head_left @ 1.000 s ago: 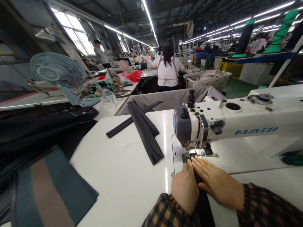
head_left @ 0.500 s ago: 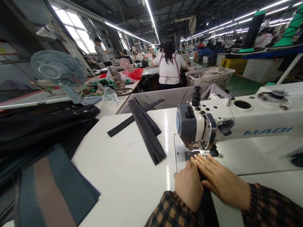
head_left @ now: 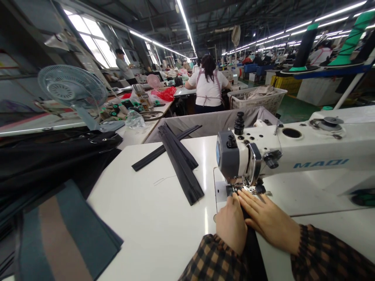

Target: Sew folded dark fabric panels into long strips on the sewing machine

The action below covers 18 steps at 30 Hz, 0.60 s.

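Observation:
A black fabric strip point(head_left: 254, 249) runs from the near edge up to the needle area of a white sewing machine point(head_left: 319, 156). My left hand point(head_left: 233, 224) is closed on the strip's left side, its fingertips just before the presser foot. Flat on the strip and the machine bed lies my right hand point(head_left: 268, 218), fingers stretched out beside the foot. The needle itself is too small to make out. Several black zipper strips point(head_left: 183, 168) lie crossed on the white table point(head_left: 140, 222), left of the machine.
Folded dark green fabric with a brown stripe point(head_left: 70, 230) and black material point(head_left: 52, 156) lie at the left. Behind them stands a fan point(head_left: 72, 88). A person point(head_left: 208, 86) sits ahead, beside a white basket point(head_left: 258, 97). Thread cones point(head_left: 306, 48) stand at the upper right.
The view has shifted slightly, so the machine and both hands appear a little further left. The hands keep nearly the same places on the strip.

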Available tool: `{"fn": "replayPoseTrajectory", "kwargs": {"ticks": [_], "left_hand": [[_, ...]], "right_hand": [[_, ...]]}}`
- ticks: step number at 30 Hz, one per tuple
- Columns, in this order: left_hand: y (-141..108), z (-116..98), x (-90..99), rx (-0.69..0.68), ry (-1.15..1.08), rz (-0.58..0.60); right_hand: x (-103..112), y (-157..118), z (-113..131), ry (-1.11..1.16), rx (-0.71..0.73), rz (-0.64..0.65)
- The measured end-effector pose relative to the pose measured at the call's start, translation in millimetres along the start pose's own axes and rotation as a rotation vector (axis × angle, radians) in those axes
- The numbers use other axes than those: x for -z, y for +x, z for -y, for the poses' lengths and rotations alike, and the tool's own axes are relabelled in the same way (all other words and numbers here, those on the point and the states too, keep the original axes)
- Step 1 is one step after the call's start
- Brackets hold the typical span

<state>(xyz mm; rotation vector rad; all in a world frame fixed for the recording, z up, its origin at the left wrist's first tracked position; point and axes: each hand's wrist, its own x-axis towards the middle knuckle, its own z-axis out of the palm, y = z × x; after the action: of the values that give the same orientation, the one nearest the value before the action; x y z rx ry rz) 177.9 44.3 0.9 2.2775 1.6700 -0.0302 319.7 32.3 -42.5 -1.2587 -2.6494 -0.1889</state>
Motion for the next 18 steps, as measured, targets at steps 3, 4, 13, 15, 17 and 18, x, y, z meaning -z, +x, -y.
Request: {"fn": "replayPoseTrajectory", "kwargs": {"ticks": [3,4,13,15,17,18], "left_hand": [[-6,1,-2.0,-0.004,-0.025,-0.033],[-10,1,-3.7,-0.011,-0.026,-0.033],[-16,-3,-9.4,-0.028,-0.024,0.006],[-7,-3,-6.9,-0.024,-0.041,-0.026],[1,-2,-5.4,-0.016,-0.066,-0.064],[4,-1,-5.0,-0.013,-0.076,-0.083]], "right_hand": [[-1,-7,7,0.003,-0.027,-0.048],[-1,-11,11,0.009,-0.029,-0.065],[0,-24,23,0.024,-0.052,-0.078],[-1,-17,18,0.037,-0.07,-0.075],[-3,-10,14,0.055,-0.088,-0.074],[-4,-8,12,0.063,-0.097,-0.075]]}}
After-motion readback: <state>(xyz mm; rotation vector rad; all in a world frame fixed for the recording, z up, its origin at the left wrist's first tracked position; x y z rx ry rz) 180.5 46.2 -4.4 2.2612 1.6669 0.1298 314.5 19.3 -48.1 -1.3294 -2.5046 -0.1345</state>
